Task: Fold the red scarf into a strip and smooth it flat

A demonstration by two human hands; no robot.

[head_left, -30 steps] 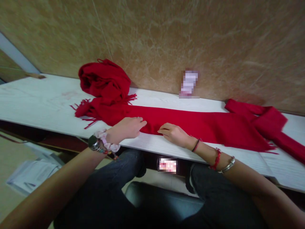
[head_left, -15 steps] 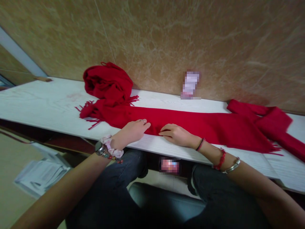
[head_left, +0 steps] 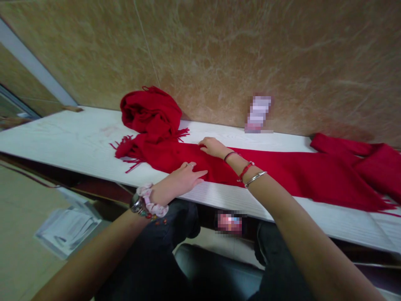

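Note:
A long red fringed scarf (head_left: 282, 167) lies stretched along the white tabletop, its left end bunched. My left hand (head_left: 183, 180) rests on the near edge of the scarf, fingers apart and stretched to the right. Across from it, my right hand (head_left: 214, 147) reaches over the cloth to the far edge. Its fingers are bent loosely downward, touching the scarf there, and no fold shows gripped between them. Behind the bunched end sits a rolled heap of red cloth (head_left: 150, 110).
More folded red cloth (head_left: 379, 163) overlaps the scarf's right end. A blurred-out phone-like object (head_left: 258, 113) leans on the marbled wall (head_left: 219, 62). The white table (head_left: 62, 142) is narrow; below left stands a bin with papers (head_left: 69, 230). Another blurred item (head_left: 230, 223) is under the table edge.
My right hand has moved from the scarf's near edge to its far edge, up and left. My left hand has stayed at the near edge, its fingers now more spread.

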